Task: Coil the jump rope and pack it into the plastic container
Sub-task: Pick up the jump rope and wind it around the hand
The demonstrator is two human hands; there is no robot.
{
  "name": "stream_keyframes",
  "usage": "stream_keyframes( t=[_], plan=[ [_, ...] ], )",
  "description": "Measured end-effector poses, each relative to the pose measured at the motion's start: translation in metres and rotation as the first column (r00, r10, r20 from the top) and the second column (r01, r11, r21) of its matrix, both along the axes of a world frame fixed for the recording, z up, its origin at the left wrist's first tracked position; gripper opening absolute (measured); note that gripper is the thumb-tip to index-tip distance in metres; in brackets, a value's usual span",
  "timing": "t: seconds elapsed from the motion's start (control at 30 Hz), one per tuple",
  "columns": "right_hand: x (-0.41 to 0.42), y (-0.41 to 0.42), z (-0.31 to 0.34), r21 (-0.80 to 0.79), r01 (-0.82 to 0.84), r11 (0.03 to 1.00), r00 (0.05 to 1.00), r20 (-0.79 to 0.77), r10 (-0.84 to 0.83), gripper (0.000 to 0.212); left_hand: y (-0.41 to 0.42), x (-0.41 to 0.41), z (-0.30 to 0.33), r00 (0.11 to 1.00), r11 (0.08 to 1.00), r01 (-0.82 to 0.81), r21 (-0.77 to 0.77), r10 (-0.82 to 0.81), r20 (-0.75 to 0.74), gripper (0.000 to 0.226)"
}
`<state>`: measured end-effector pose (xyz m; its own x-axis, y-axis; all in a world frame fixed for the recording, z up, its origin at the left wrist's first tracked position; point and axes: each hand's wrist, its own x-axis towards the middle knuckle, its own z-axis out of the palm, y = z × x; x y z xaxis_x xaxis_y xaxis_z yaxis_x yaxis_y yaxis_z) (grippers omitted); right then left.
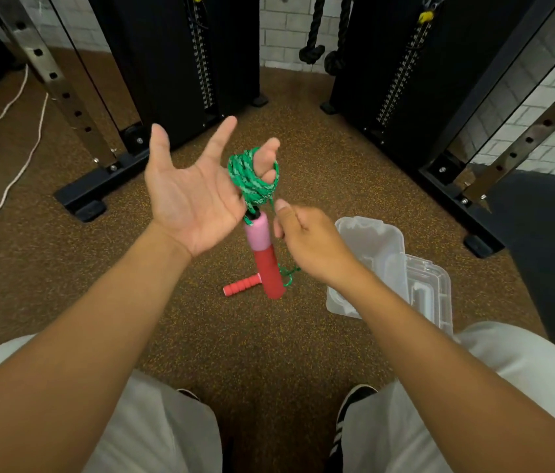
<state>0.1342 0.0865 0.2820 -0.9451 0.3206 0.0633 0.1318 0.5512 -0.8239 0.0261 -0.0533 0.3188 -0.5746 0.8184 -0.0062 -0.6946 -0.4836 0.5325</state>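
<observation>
My left hand (191, 196) is raised palm up with its fingers spread. A green jump rope (252, 179) is wound in several loops around two of those fingers. A pink and red handle (264, 254) hangs down from the coil. My right hand (307, 240) pinches a strand of the green rope just below the coil, beside the hanging handle. The second red handle (240, 287) lies on the floor under my hands, with a short piece of rope trailing by it. The clear plastic container (371, 261) sits open on the floor to the right.
The container's clear lid (431, 295) rests against its right side. Black weight-stack machines (180, 63) and steel rack uprights (51, 76) stand ahead and on both sides. A white cord (13, 179) runs over the brown rubber floor at left. My knees and shoes fill the bottom.
</observation>
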Motion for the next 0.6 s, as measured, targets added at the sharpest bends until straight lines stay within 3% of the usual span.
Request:
stream_keyframes(
  t=[0.07, 0.17, 0.3, 0.43, 0.6],
  plan=[
    [0.000, -0.007, -0.001, 0.088, -0.021, 0.996, 0.997, 0.071, 0.015, 0.049, 0.002, 0.002, 0.000, 0.999, 0.998, 0.009, -0.060, -0.012, -0.050, 0.094],
    [0.004, -0.011, -0.002, 0.321, -0.185, 0.929, 0.971, 0.206, 0.122, 0.041, 0.008, 0.010, -0.002, 0.966, 0.956, -0.006, -0.294, -0.070, -0.250, 0.087],
    [0.010, -0.005, 0.014, 0.422, -0.391, 0.818, 0.896, 0.376, 0.235, 0.027, 0.012, 0.019, -0.011, 0.812, 0.826, -0.113, -0.552, -0.244, -0.531, 0.079],
    [0.012, 0.002, 0.025, 0.377, -0.466, 0.800, 0.879, 0.297, 0.373, 0.037, 0.015, 0.025, -0.014, 0.654, 0.695, -0.210, -0.688, -0.423, -0.627, 0.078],
    [0.011, 0.013, 0.029, 0.325, -0.367, 0.872, 0.930, 0.159, 0.332, 0.039, 0.011, 0.023, -0.015, 0.615, 0.619, -0.093, -0.780, -0.580, -0.534, 0.089]
  ],
)
